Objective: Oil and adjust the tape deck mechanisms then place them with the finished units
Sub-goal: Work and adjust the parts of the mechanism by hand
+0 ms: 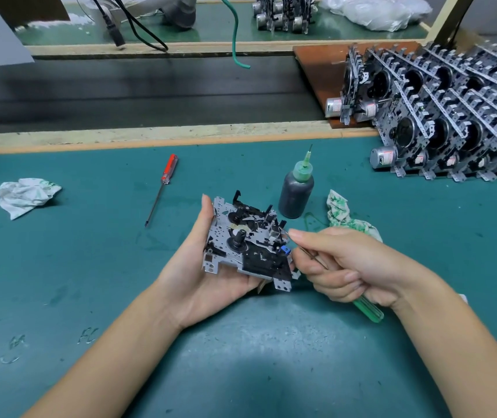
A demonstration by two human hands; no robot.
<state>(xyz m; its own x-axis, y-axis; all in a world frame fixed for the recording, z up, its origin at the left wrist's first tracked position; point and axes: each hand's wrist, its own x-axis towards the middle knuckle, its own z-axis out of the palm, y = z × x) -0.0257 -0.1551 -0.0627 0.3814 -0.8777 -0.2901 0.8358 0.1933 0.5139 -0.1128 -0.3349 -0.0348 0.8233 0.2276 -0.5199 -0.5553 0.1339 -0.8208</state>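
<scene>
I see left hand cupping deck flat, long axis running away-left. Right hand pinching screwdriver, tip at deck's right edge by blue part. Finished units far right; right hand nearer. Oil bottle just behind deck on worktop.

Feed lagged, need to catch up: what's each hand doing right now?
Left hand: grip closed on the tape deck mechanism, lifted off the mat.
Right hand: grip closed on the green-handled screwdriver, tip at the mechanism.

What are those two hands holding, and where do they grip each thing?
The left hand cradles a tape deck mechanism from underneath, thumb along its left edge. The right hand grips a green-handled screwdriver by its handle, index finger along the shaft.
</scene>
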